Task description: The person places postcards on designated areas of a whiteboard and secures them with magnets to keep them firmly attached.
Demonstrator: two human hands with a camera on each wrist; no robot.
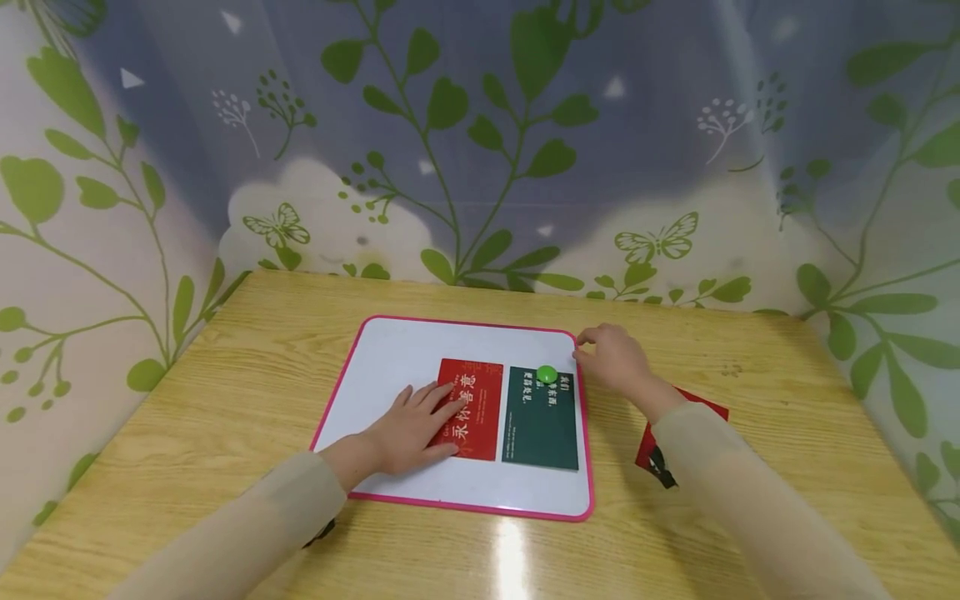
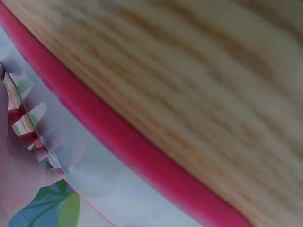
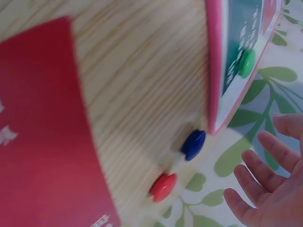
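Note:
My left hand (image 1: pixel 415 429) rests with its fingers spread over the left part of a red card (image 1: pixel 480 408) printed with white characters. The card lies on a small whiteboard (image 1: pixel 390 350) with a pink rim. Beside it is a dark green card (image 1: pixel 542 429), a round green magnet (image 1: pixel 547 375) sitting on its upper edge. At the board's upper right corner hovers my right hand (image 1: pixel 611 358), nothing between its parted fingers. In the right wrist view a blue magnet (image 3: pixel 193 144) and a red magnet (image 3: pixel 163 187) lie on the table near that hand; the head view hides them.
The wooden table (image 1: pixel 247 400) bears the board. Another red card (image 1: pixel 705 404) lies right of the board, partly covered by my right sleeve (image 1: pixel 750 483). A curtain (image 1: pixel 480 150) with a leaf pattern stands behind the table and at both sides.

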